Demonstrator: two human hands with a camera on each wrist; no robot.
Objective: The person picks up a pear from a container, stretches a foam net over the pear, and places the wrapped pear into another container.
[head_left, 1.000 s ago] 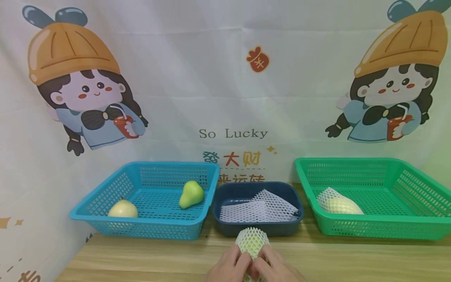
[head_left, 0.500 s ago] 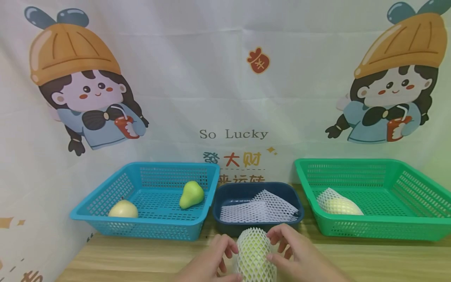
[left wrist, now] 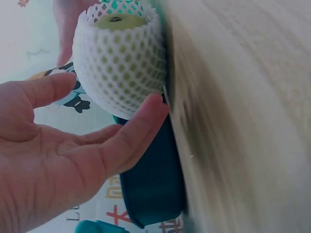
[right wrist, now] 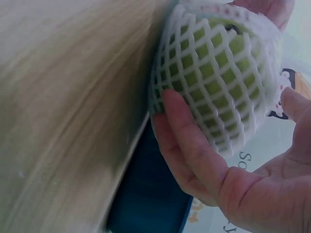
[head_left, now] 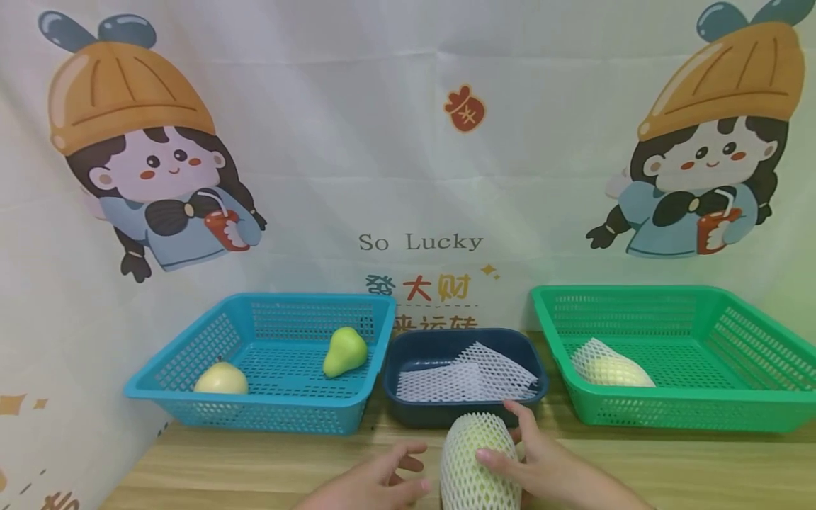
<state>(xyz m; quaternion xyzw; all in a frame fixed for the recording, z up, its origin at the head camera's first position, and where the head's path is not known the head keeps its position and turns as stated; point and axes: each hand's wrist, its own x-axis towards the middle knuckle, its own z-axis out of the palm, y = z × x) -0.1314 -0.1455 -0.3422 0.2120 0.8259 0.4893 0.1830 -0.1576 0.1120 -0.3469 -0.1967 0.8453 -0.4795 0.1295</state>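
Note:
A green fruit in a white foam net (head_left: 481,464) is at the front of the wooden table, its far end rounded by the net. My right hand (head_left: 542,460) holds it from the right, thumb on the near face and fingers round the far side. In the right wrist view, two fingertips (right wrist: 177,104) lie against the mesh. My left hand (head_left: 382,478) is off to the left of the fruit with fingers loosely bent and nothing in them. The left wrist view shows a dark spot on the fruit (left wrist: 121,21) inside the net's open end.
Behind the hands stands a dark blue tray (head_left: 465,413) with white foam nets (head_left: 440,382) in it. A blue basket (head_left: 255,407) at left holds a green pear (head_left: 346,350) and a pale yellow round fruit (head_left: 221,379). At right, a green basket (head_left: 688,411) holds a netted yellowish fruit (head_left: 615,372).
Both hands were together at the net's near end, then spread to either side of the fruit. The left hand has since come away, and the fruit has shifted right with the right hand.

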